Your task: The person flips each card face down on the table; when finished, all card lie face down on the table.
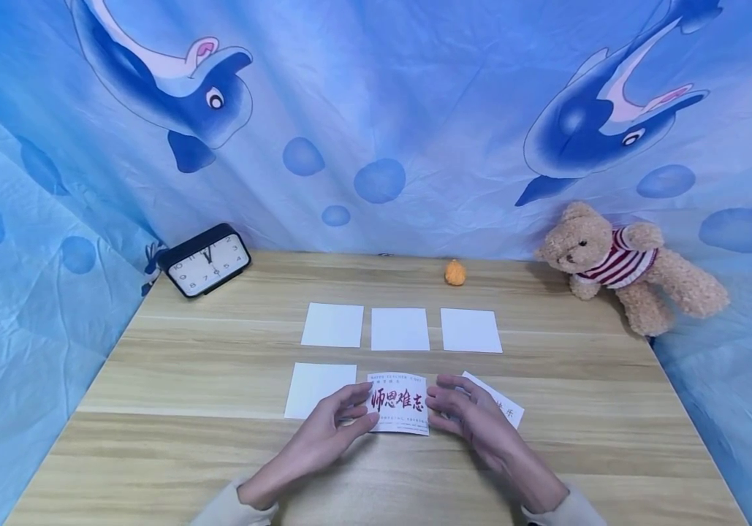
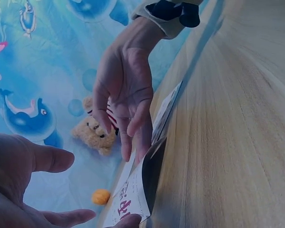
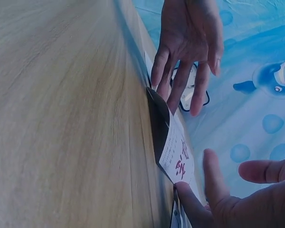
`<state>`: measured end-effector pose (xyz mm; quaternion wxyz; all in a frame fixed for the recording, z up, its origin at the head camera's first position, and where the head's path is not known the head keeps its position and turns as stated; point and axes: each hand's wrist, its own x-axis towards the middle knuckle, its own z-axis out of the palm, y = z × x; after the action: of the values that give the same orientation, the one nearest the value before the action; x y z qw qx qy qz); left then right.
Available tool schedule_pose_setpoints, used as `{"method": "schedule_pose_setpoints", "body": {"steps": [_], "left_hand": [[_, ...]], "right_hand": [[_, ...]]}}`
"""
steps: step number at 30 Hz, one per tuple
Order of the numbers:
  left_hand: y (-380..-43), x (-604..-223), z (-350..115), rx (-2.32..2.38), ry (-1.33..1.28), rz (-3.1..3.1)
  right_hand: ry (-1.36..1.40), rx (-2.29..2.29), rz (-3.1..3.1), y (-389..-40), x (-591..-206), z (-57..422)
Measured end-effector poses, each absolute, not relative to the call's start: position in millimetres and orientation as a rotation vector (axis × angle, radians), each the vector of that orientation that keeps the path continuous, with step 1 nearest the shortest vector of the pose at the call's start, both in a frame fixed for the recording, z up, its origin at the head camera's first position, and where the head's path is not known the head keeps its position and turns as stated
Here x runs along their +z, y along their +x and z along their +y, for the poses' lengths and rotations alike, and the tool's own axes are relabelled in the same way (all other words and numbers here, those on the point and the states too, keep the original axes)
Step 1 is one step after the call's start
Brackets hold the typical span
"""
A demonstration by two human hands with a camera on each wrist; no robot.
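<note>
A card printed with red characters sits in the middle of the front row on the wooden table. My left hand touches its left edge with straight fingers. My right hand touches its right edge the same way. In the wrist views the printed card bows up off the wood between the fingertips, and both thumbs stay clear of it. A blank white card lies to its left. Another card lies to its right, partly under my right hand.
Three blank white cards form a back row. A black clock stands at the back left, a small orange ball at the back middle, a teddy bear at the back right. Blue dolphin cloth surrounds the table.
</note>
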<state>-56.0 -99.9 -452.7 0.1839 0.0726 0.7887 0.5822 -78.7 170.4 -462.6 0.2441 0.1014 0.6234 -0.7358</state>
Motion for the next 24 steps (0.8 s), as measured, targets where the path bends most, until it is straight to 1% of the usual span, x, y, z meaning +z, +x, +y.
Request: {"method": "schedule_pose_setpoints", "body": {"steps": [15, 24], "left_hand": [[-52.8, -451.2, -98.3, 1.645, 0.186, 2.213], [-51.7, -450.1, -95.2, 1.631, 0.217, 2.216]], "right_hand": [[0.369, -2.04, 1.664, -83.9, -462.3, 170.3], [0.312, -2.021, 1.667, -88.8, -450.8, 176.7]]}}
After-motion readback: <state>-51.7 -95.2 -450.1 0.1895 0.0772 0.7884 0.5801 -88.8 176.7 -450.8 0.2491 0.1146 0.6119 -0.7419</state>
